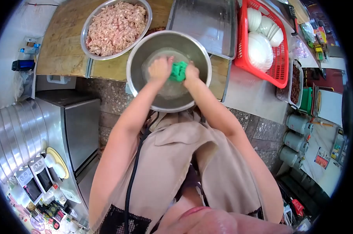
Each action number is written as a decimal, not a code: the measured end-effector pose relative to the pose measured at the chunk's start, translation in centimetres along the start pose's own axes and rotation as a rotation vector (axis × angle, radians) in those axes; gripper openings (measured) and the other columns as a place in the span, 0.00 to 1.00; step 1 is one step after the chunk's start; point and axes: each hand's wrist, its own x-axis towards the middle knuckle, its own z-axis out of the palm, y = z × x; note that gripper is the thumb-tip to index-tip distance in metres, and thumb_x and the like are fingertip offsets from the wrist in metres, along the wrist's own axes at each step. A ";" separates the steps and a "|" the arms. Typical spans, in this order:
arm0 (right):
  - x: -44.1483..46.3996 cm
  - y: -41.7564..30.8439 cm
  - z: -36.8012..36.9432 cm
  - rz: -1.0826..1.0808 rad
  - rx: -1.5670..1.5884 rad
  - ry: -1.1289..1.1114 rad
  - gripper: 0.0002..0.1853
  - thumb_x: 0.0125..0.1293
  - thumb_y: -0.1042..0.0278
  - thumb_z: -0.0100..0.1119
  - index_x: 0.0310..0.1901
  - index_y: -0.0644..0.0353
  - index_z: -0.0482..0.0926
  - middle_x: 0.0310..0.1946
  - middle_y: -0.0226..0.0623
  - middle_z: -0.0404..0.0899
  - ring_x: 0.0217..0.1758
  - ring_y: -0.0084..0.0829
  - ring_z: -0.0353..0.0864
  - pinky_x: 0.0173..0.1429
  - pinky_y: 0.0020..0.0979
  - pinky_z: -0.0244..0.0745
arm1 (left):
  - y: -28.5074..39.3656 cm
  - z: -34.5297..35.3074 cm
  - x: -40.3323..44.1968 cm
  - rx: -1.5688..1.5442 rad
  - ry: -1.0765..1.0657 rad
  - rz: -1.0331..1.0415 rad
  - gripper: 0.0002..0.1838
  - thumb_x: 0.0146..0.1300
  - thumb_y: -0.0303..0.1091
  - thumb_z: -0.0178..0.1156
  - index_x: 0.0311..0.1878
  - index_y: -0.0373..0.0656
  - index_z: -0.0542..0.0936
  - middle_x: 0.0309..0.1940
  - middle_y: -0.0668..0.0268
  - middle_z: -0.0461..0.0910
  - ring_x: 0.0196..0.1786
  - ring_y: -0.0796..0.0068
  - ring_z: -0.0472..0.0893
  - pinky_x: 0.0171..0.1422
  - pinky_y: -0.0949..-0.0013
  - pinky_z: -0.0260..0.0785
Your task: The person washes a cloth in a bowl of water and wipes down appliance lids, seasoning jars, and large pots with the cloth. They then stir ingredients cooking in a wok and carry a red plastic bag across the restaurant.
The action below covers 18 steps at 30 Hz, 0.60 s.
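The green cloth is inside the big metal bowl, close to its centre, squeezed between two hands over cloudy water. The left hand, on the cloth's 9 o'clock side, is curled tight and seems to grip that end; the right hand, on the 3 o'clock side, grasps the other end. How deep the fingers dip into the water is hard to tell.

As far as can be judged, the handling of the cloth is midway: it is already in the bowl with both hands on it, and it is not yet lifted out or let go. Whether it is clean cannot be told.

The bowl's 12 o'clock side overlaps the wooden bench, while its 6 o'clock side reaches past the bench edge towards the person's apron; what holds it up is hidden. At the bowl's 10 o'clock, a dish of minced meat is well filled and apart from the hands. At 1 o'clock lies a metal tray, and between 2 and 3 o'clock a red basket holds white crockery; neither hand touches any of these
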 end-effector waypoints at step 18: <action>7.6 4.7 0.7 0.027 0.277 -0.492 0.17 0.68 0.51 0.47 0.44 0.56 0.75 0.39 0.39 0.78 0.36 0.35 0.78 0.40 0.38 0.74 | 5.0 -1.9 -2.5 -0.198 -0.154 -0.075 0.19 0.64 0.47 0.52 0.45 0.39 0.72 0.47 0.42 0.74 0.48 0.45 0.77 0.47 0.46 0.69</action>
